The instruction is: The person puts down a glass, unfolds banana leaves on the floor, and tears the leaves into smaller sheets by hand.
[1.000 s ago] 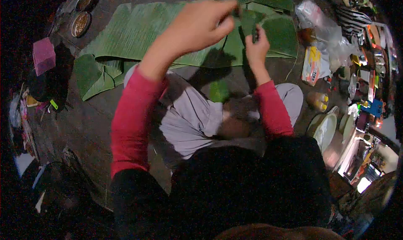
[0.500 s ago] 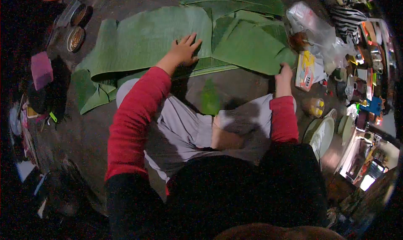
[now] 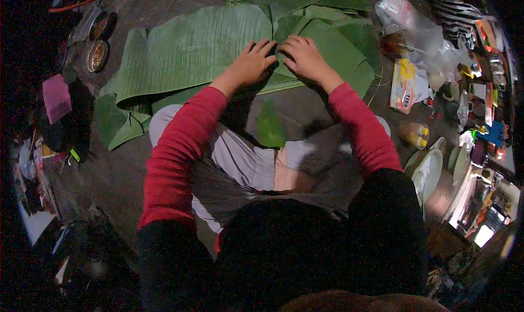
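Large banana leaves are spread on the floor in front of me. My left hand (image 3: 252, 62) lies with fingers apart on the right end of a wide banana leaf (image 3: 185, 52). Close beside it, my right hand (image 3: 307, 60) rests with fingers spread at the left part of a folded banana leaf (image 3: 341, 58). The fingertips of the two hands nearly meet at the seam between these leaves. More leaf layers show beneath and behind them. A small green leaf piece (image 3: 270, 126) lies on the floor between my legs.
On the right are a yellow-and-white tissue pack (image 3: 403, 85), plastic bags (image 3: 420, 36), a bottle with yellow caps (image 3: 415, 134) and pale bowls (image 3: 428, 173). To the left stand a round bowl with small contents (image 3: 97, 56) and a pink box (image 3: 57, 98).
My right hand has let go of the right leaf's near right edge and moved left, next to my left hand. The leaf's right corner has shifted slightly. My left hand has moved slightly right.
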`<action>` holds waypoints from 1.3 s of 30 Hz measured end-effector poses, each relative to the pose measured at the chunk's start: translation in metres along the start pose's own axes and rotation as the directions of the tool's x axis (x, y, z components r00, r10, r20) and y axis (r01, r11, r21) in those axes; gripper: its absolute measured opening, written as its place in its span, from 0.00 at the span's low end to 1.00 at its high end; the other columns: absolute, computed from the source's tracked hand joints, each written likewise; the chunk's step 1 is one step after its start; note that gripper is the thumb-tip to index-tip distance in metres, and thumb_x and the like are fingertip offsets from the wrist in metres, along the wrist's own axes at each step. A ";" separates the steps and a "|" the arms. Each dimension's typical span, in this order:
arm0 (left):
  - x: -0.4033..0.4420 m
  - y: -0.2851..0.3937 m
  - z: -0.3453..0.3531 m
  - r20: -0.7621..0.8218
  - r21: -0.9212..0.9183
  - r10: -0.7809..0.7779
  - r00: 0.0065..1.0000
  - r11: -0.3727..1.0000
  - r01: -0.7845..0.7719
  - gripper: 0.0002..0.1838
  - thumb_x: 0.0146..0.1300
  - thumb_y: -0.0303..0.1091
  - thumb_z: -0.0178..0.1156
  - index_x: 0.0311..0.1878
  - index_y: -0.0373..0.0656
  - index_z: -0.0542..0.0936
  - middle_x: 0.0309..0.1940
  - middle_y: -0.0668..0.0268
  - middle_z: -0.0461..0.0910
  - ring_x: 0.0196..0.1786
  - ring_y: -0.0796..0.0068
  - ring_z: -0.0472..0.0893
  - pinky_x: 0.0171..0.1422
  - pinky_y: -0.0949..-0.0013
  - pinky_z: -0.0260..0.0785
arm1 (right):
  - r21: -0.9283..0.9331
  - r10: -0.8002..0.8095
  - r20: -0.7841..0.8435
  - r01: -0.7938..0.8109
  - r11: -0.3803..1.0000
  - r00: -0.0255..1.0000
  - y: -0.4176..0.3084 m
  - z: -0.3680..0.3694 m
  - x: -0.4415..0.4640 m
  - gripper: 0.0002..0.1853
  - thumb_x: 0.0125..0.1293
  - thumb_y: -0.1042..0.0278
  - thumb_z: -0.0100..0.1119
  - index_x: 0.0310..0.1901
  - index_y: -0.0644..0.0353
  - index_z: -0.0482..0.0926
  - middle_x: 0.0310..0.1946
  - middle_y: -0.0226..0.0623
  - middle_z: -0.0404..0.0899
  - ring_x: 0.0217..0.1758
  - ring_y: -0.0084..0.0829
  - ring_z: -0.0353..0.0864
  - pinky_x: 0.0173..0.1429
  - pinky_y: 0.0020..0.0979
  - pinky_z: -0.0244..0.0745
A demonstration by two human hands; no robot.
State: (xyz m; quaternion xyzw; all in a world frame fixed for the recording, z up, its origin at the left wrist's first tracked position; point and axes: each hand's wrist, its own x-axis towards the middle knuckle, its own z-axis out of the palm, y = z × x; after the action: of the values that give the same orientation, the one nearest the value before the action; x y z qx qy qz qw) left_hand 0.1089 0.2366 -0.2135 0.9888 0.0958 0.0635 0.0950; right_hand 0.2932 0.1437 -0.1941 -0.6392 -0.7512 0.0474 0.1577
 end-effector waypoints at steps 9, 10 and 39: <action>0.005 -0.016 -0.007 0.191 -0.012 -0.086 0.978 0.996 0.090 0.26 0.47 0.31 0.60 0.54 0.46 0.70 0.60 0.51 0.60 0.64 0.50 0.59 0.67 0.49 0.50 | -0.004 -0.175 0.141 0.177 0.984 0.974 -0.005 0.011 0.016 0.20 0.54 0.53 0.60 0.44 0.56 0.72 0.46 0.39 0.69 0.55 0.40 0.65 0.60 0.50 0.57; 0.004 -0.023 -0.004 0.175 -0.089 -0.096 0.980 0.990 0.113 0.30 0.46 0.30 0.61 0.57 0.47 0.68 0.62 0.51 0.58 0.65 0.50 0.59 0.67 0.49 0.50 | 0.120 -0.161 0.130 0.146 0.982 0.978 -0.006 0.013 0.018 0.21 0.54 0.53 0.60 0.44 0.56 0.71 0.46 0.40 0.69 0.53 0.39 0.67 0.58 0.50 0.59; -0.002 -0.053 0.041 -0.101 0.064 -0.299 0.949 0.950 0.306 0.30 0.66 0.54 0.35 0.70 0.57 0.48 0.71 0.64 0.38 0.73 0.61 0.41 0.69 0.41 0.32 | -0.130 0.501 -0.535 -0.652 0.747 0.680 0.161 -0.128 0.041 0.18 0.61 0.50 0.50 0.40 0.57 0.75 0.31 0.45 0.79 0.36 0.50 0.76 0.39 0.42 0.70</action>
State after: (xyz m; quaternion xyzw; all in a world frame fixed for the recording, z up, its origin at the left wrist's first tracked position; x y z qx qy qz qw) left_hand 0.1030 0.2804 -0.2646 0.9615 0.2529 0.0890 0.0598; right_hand 0.4782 0.1957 -0.1098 -0.8533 -0.4436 -0.1789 0.2076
